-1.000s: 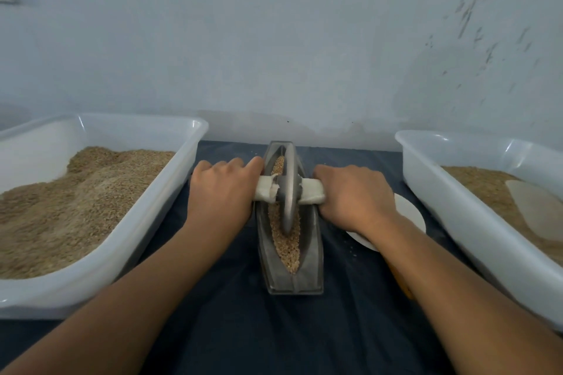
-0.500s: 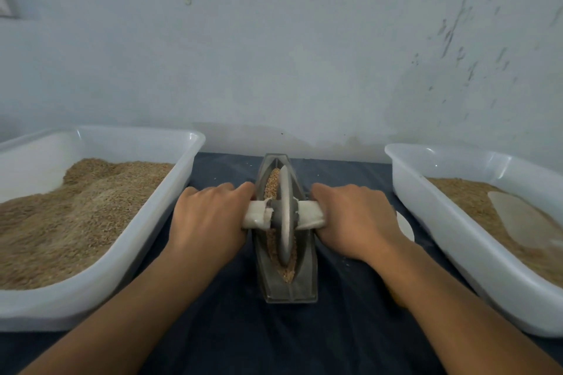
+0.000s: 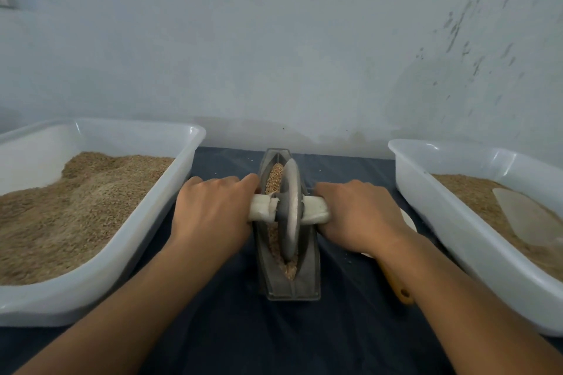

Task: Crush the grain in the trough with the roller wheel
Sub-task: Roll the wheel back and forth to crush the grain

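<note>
At the centre of the frame a narrow metal trough lies lengthwise on a dark cloth-covered surface, pointing away toward the pale wall. Grain fills its channel, showing at the far end and again near the close end. The roller wheel stands upright on edge in the trough, about midway along it, its axle wrapped in white cloth on both sides. The left hand grips the left handle with fingers curled over it; the right hand grips the right handle likewise. A white tub heaped with grain sits at lower left, and a second white tub at right holds grain and a pale scoop. A white plate peeks out behind the right wrist, beside an orange handle.
</note>
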`<state>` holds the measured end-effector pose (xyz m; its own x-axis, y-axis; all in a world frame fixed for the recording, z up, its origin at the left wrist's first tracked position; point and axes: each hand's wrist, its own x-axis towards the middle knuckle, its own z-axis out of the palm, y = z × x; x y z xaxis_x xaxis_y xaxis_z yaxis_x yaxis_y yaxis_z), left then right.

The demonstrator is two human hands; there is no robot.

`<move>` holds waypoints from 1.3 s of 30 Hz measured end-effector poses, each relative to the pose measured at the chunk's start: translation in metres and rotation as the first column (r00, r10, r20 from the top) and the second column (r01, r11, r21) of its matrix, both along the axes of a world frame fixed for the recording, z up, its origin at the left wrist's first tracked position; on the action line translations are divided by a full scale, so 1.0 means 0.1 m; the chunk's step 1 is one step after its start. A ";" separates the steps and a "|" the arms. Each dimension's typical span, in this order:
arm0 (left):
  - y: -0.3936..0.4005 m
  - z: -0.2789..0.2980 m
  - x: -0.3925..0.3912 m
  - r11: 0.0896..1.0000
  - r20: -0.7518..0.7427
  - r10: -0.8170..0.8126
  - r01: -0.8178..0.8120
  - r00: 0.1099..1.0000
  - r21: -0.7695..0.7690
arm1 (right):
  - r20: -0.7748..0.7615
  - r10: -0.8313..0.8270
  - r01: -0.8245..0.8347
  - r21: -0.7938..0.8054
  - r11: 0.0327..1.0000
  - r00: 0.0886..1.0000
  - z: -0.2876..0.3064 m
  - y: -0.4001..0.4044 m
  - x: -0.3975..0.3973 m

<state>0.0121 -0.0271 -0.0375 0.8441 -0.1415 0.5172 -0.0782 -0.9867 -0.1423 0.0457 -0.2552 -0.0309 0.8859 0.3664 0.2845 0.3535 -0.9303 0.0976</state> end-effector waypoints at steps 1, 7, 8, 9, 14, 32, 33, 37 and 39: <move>0.00 0.00 0.04 1.000 -0.007 0.002 -0.002 1.000 0.005 | -0.010 -0.004 0.004 0.000 1.000 1.000 -0.01 0.00 0.03; -0.03 -0.03 0.26 0.999 0.000 0.023 -0.023 1.000 0.047 | -0.083 -0.014 0.014 -0.003 1.000 0.996 -0.02 0.02 0.25; -0.02 -0.04 0.29 0.998 0.009 0.028 -0.029 1.000 0.054 | -0.090 -0.012 0.012 -0.006 1.000 0.996 -0.02 0.03 0.28; -0.02 -0.05 0.32 0.998 0.014 0.031 -0.032 0.999 0.057 | -0.100 -0.009 0.008 -0.009 1.000 0.995 -0.01 0.03 0.31; 0.01 -0.08 0.47 0.998 0.025 0.012 -0.013 1.000 0.056 | -0.181 0.011 -0.013 -0.008 1.000 0.983 0.05 0.05 0.46; 0.05 -0.12 0.84 1.000 0.098 0.000 -0.002 0.995 0.015 | -0.460 0.039 -0.025 0.038 0.999 0.887 0.27 0.16 0.85; 0.05 -0.13 0.83 1.000 0.102 0.004 -0.006 0.995 0.016 | -0.456 0.035 -0.023 0.033 0.999 0.889 0.26 0.16 0.85; 0.03 -0.15 0.76 1.000 0.107 0.008 -0.009 0.994 0.014 | -0.365 0.020 -0.023 -0.004 1.000 0.931 0.19 0.13 0.81; 0.02 -0.14 0.70 1.000 0.102 0.010 -0.012 0.995 0.019 | -0.307 0.022 -0.027 -0.011 1.000 0.951 0.14 0.11 0.76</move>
